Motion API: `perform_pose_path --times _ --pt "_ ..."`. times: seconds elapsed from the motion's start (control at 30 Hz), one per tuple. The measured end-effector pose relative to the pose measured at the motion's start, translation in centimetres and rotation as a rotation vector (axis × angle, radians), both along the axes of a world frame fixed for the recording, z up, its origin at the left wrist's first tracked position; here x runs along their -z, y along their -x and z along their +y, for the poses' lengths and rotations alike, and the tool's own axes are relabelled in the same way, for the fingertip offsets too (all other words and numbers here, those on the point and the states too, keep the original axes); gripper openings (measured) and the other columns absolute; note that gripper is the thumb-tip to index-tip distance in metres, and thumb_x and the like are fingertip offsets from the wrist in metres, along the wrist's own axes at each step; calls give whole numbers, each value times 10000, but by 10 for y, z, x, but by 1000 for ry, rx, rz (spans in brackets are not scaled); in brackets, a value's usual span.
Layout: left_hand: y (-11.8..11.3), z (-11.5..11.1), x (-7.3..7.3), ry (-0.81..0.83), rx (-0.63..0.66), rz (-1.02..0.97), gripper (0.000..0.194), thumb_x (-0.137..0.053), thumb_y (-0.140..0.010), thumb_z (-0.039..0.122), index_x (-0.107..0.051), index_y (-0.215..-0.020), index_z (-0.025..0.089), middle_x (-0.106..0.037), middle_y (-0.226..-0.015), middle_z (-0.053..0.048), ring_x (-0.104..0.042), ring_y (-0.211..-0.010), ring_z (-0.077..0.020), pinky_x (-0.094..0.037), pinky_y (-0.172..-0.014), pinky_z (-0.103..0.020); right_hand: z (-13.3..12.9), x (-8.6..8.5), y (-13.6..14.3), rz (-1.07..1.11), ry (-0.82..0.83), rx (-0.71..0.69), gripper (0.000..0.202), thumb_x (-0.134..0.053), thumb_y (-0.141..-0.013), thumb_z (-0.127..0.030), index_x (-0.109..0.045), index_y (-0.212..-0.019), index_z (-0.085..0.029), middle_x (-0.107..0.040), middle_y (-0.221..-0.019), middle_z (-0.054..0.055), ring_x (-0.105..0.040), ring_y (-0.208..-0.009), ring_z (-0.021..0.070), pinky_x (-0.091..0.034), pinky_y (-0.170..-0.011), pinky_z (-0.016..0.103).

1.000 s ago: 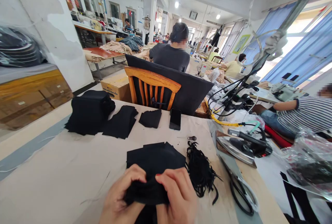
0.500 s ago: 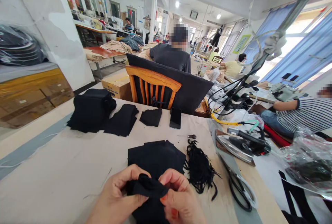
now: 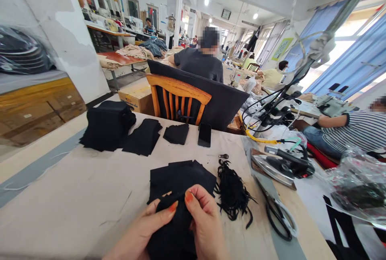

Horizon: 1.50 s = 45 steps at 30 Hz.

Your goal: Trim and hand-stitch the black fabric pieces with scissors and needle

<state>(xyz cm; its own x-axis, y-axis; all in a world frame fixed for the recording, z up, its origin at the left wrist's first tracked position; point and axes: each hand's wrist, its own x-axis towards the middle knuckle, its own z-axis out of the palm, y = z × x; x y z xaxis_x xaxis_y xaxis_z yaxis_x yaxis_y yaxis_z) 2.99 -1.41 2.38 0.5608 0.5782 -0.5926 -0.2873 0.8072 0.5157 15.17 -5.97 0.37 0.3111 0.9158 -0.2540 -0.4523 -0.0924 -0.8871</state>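
Both hands pinch a black fabric piece (image 3: 171, 232) near the front of the cloth-covered table. My left hand (image 3: 150, 222) grips its left side, thumb on top. My right hand (image 3: 205, 222) holds the upper right edge between thumb and fingers. Just beyond the hands lie stacked black fabric pieces (image 3: 181, 177), partly covered by the held piece. Right of that stack is a tangle of thin black strips (image 3: 233, 191), with a small awl (image 3: 223, 156) above it.
Farther back are a tall black fabric pile (image 3: 105, 125), smaller black pieces (image 3: 143, 137) and a phone (image 3: 204, 135). At right lie an iron (image 3: 280, 167) and large scissors (image 3: 279, 211). A wooden chair (image 3: 177, 89) stands beyond the table; people sit farther off.
The black piece, bunched up between the fingers before, now hangs flatter toward me. Both thumbs have come to lie on top of it, close together.
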Motion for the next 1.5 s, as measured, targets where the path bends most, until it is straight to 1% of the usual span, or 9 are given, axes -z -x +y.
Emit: perform_pose_path --times 0.17,0.33,0.53,0.67,0.77,0.97,1.2,1.3,1.5 --pt "2 3 3 -126 174 -75 284 -898 -503 247 -714 -708 178 -695 -642 10 -616 -585 -126 -450 -542 -196 1 -3 -3 -155 -42 37 367 -634 -817 -503 -484 -705 -187 -340 -604 -72 -250 -558 82 -233 -495 195" --pt "-1 5 2 -3 2 40 413 -908 -502 247 -733 -876 228 -750 -769 3 -683 -800 -197 -505 -732 -258 3 10 0 -236 -27 52 335 -574 -860 -495 -489 -734 -196 -379 -647 -56 -322 -607 102 -312 -553 212" --pt "-1 1 -1 77 -8 22 400 -879 -515 188 -725 -884 202 -770 -837 -48 -704 -847 -288 -520 -729 -334 5 24 2 -182 -27 64 327 -583 -863 -471 -476 -720 -198 -362 -653 -56 -291 -614 103 -294 -551 216" --pt "1 -1 -1 109 49 30 315 -857 -551 174 -728 -839 178 -766 -786 -58 -710 -807 -277 -515 -695 -314 5 23 0 -118 -19 76 350 -616 -842 -472 -459 -693 -197 -315 -645 -62 -241 -608 101 -261 -537 211" --pt "-1 -1 -3 116 31 30 359 -907 -475 214 -730 -787 185 -757 -733 -37 -701 -732 -243 -508 -656 -286 2 18 -4 -82 14 5 374 -624 -828 -496 -461 -682 -193 -314 -644 -60 -236 -599 96 -246 -523 209" --pt "-6 -2 -4 66 -9 1 348 -921 -471 302 -729 -746 209 -720 -703 5 -662 -683 -184 -496 -686 -263 6 4 -15 -188 22 -67 359 -691 -750 -493 -524 -686 -183 -361 -589 -60 -262 -555 85 -213 -484 210" --pt "0 3 2 -164 285 -50 296 -898 -523 253 -695 -724 175 -610 -610 30 -553 -573 -123 -429 -573 -225 10 -7 -11 -386 -18 -43 344 -591 -826 -444 -449 -638 -193 -331 -580 -66 -260 -550 88 -218 -486 224" --pt "3 5 6 -217 219 55 275 -889 -551 305 -670 -657 175 -609 -610 31 -559 -613 -123 -421 -569 -199 8 -11 -10 -464 -43 -60 341 -559 -846 -439 -447 -638 -193 -356 -592 -57 -293 -571 95 -252 -510 227" --pt "2 3 6 -25 61 5 316 -886 -547 352 -715 -781 226 -650 -620 25 -605 -644 -158 -485 -663 -259 5 -14 -18 -450 31 -187 312 -615 -799 -457 -501 -685 -189 -361 -598 -60 -271 -557 91 -216 -491 228"
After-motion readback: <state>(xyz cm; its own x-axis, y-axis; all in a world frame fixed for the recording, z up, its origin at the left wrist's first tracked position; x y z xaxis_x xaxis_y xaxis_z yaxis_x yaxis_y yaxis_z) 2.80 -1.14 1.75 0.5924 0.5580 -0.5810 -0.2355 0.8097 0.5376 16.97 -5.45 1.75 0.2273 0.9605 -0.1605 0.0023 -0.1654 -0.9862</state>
